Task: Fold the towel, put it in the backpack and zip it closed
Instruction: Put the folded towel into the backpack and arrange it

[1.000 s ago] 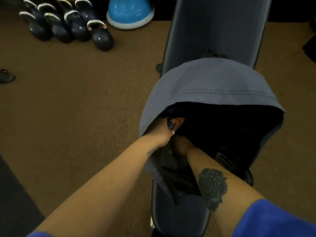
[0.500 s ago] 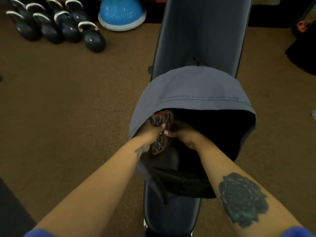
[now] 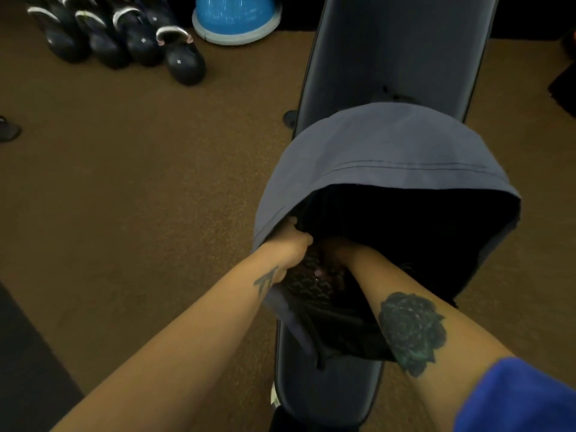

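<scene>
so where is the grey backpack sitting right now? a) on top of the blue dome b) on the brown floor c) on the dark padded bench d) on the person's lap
c: the grey fabric backpack rests on the dark padded bench, which runs on beyond it and shows again below it, with both hands at its open mouth.

grey-blue towel [image 3: 389, 151], black backpack [image 3: 420, 238], brown floor [image 3: 140, 198].

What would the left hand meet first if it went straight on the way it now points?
Probably the grey towel over the backpack: the left hand points at its draped edge and seems to touch it already, though depth there is unclear.
</scene>
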`<act>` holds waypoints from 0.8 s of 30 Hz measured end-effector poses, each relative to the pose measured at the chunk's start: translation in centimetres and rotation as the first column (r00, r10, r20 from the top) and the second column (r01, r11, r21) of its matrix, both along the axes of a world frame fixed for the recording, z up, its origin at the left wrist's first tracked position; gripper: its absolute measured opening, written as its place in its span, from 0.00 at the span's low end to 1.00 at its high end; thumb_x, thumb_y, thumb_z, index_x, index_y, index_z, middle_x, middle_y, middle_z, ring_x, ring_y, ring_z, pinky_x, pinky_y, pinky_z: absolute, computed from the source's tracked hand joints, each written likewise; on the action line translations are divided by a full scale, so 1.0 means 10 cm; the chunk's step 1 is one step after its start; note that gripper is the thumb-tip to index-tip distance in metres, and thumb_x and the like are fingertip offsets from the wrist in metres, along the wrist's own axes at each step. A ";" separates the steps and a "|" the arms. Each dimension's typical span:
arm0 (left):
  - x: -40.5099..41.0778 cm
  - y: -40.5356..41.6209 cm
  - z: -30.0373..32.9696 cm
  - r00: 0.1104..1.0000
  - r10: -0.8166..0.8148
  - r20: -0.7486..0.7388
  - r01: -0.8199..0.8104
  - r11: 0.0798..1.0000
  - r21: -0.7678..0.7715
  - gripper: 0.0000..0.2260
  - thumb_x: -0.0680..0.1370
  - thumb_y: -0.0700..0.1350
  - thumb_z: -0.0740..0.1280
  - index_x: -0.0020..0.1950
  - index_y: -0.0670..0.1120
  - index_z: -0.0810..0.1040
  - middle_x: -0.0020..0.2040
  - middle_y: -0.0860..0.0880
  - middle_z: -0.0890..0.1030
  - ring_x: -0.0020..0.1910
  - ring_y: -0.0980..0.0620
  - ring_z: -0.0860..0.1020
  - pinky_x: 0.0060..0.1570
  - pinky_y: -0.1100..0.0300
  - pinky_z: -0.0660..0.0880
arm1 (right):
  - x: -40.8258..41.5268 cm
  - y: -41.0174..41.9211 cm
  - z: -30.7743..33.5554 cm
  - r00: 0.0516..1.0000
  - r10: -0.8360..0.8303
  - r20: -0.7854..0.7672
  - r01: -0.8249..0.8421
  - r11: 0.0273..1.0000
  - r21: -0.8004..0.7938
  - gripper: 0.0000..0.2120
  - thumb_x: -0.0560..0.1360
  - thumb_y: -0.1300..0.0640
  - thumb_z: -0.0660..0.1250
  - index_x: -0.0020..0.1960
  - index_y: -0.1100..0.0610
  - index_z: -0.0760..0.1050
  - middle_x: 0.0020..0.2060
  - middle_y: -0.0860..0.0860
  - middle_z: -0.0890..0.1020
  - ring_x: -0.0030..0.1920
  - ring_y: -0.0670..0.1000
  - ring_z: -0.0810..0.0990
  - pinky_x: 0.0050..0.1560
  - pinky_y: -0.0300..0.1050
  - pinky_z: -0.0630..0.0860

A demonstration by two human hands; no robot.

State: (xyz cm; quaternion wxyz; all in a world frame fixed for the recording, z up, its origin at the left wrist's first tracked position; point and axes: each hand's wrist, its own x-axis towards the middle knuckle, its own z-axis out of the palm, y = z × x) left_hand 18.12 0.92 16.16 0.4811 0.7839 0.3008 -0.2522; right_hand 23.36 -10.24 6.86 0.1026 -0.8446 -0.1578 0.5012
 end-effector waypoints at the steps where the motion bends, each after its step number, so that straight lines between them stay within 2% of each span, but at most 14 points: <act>1: 0.00 0.01 -0.01 1.000 -0.003 0.000 0.003 1.000 0.009 0.26 0.77 0.42 0.64 0.74 0.46 0.61 0.74 0.46 0.64 0.73 0.45 0.62 0.72 0.53 0.59 | -0.02 0.04 -0.05 1.000 -0.002 0.013 0.002 1.000 0.001 0.34 0.69 0.52 0.74 0.72 0.55 0.66 0.66 0.56 0.74 0.63 0.58 0.74 0.63 0.49 0.72; 6: 0.00 0.02 -0.05 0.999 -0.037 0.024 0.036 0.999 0.034 0.26 0.78 0.41 0.63 0.75 0.46 0.60 0.74 0.46 0.64 0.72 0.46 0.62 0.68 0.57 0.60 | -0.06 0.12 -0.18 0.998 -0.013 0.069 0.014 1.000 -0.019 0.32 0.67 0.54 0.77 0.68 0.58 0.72 0.64 0.58 0.76 0.63 0.57 0.75 0.61 0.46 0.73; 10: -0.01 0.00 -0.02 0.996 -0.083 0.013 0.082 0.994 0.070 0.25 0.78 0.42 0.62 0.75 0.47 0.60 0.74 0.46 0.63 0.73 0.45 0.61 0.68 0.57 0.59 | -0.05 0.06 -0.09 0.993 0.000 0.120 0.006 0.999 -0.050 0.34 0.68 0.50 0.75 0.70 0.57 0.68 0.67 0.58 0.74 0.66 0.58 0.73 0.64 0.50 0.73; 13: -0.02 0.00 0.04 0.990 -0.139 -0.006 0.139 0.984 0.116 0.24 0.79 0.42 0.62 0.74 0.47 0.61 0.73 0.45 0.65 0.71 0.44 0.63 0.66 0.56 0.61 | -0.02 -0.02 0.14 0.993 0.005 0.121 0.005 0.997 -0.077 0.33 0.70 0.48 0.73 0.71 0.56 0.68 0.67 0.57 0.74 0.65 0.57 0.74 0.63 0.51 0.74; 18: -0.03 0.00 0.13 0.976 -0.215 -0.042 0.219 0.965 0.145 0.22 0.80 0.41 0.60 0.74 0.45 0.61 0.73 0.43 0.64 0.71 0.43 0.63 0.66 0.55 0.62 | -0.11 -0.32 0.75 0.980 0.121 0.161 -0.080 0.968 -0.239 0.34 0.68 0.42 0.72 0.69 0.52 0.69 0.65 0.54 0.75 0.62 0.56 0.75 0.60 0.49 0.75; 22: -0.06 -0.03 0.18 0.954 -0.289 -0.073 0.298 0.936 0.188 0.24 0.80 0.42 0.60 0.75 0.45 0.59 0.74 0.43 0.63 0.72 0.43 0.62 0.67 0.55 0.61 | -0.20 -0.56 1.14 0.971 0.201 0.127 -0.148 0.928 -0.342 0.41 0.62 0.40 0.76 0.70 0.53 0.68 0.65 0.53 0.74 0.62 0.55 0.75 0.59 0.48 0.76; 24: -0.06 -0.04 0.17 0.941 -0.326 -0.094 0.339 0.914 0.222 0.26 0.79 0.43 0.61 0.76 0.46 0.57 0.74 0.44 0.63 0.72 0.43 0.63 0.68 0.54 0.61 | -0.27 -0.66 1.23 0.955 0.260 0.141 -0.191 0.907 -0.374 0.45 0.61 0.38 0.75 0.72 0.52 0.63 0.68 0.53 0.69 0.65 0.57 0.71 0.61 0.48 0.73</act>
